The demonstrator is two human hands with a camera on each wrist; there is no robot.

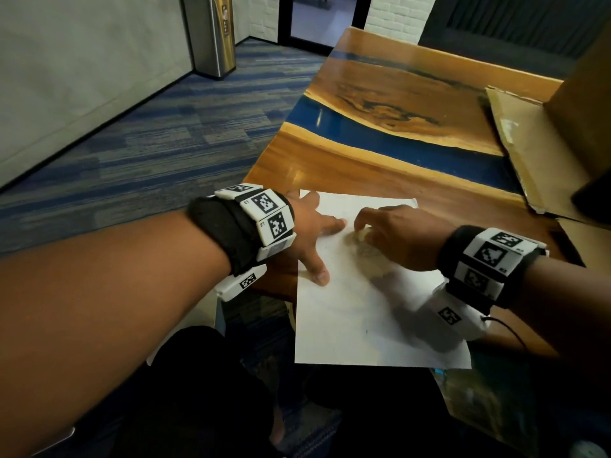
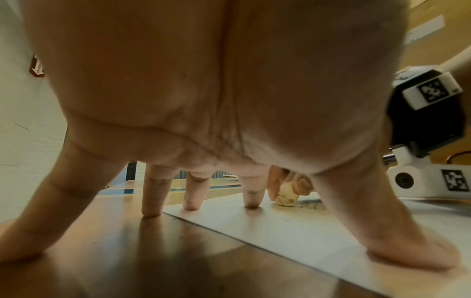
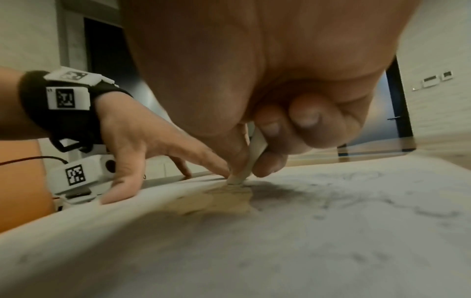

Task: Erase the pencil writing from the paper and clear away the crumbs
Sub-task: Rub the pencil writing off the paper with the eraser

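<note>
A white sheet of paper [image 1: 370, 319] lies at the near corner of the wooden table [image 1: 347, 166], its near end hanging past the edge. My left hand [image 1: 314, 233] is spread flat, fingertips pressing the sheet's left edge and the wood beside it. My right hand [image 1: 393, 233] pinches a cream eraser [image 3: 251, 161] whose tip touches the paper just right of the left index finger. The eraser [image 2: 286, 196] shows between the left fingers too. Grey pencil smudges [image 3: 369, 199] lie on the sheet to the eraser's right. A yellowish rubbed patch [image 1: 373, 259] trails toward me.
Flattened cardboard [image 1: 535, 150] lies on the table's right side beside an upright cardboard box [image 1: 588, 94]. A blue resin strip [image 1: 396, 137] crosses the wood. Left of the table is blue carpet [image 1: 148, 143], with a steel bin [image 1: 211, 34] by the wall.
</note>
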